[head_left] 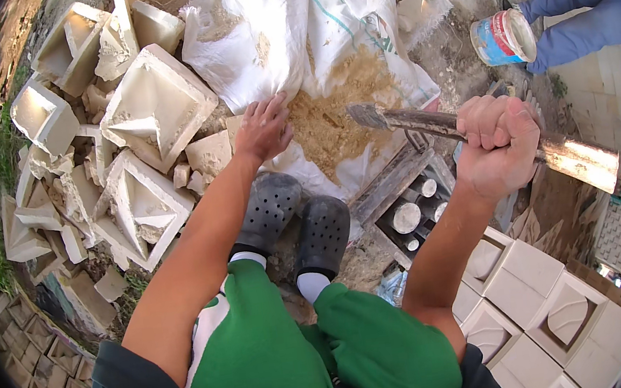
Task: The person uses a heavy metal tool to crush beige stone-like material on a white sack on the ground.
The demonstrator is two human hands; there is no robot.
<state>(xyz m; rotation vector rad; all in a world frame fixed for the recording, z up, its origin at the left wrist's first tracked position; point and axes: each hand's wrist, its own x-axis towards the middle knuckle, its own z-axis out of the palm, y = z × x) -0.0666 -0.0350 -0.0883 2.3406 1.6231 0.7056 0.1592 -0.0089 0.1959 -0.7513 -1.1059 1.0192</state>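
My right hand (496, 142) is raised on the right, its fingers wrapped round a thick, worn wooden stick (425, 119). The stick's narrow end points left over yellowish sandy powder (339, 113), and its pale, wide end juts out to the right. My left hand (264, 128) reaches forward, fingers apart and a little bent, by the near edge of a white woven sack (253, 46). Beside that hand lies a broken cream block (210, 156). The undersides of the left fingers are hidden, so what they touch is unclear.
Cream moulded blocks (159, 108), some broken, are heaped at left. Patterned blocks (519, 285) stand in rows at lower right. A mould frame (394, 184) with round pale pieces lies below the stick. A person in blue trousers (584, 21) is near a paint bucket (501, 40).
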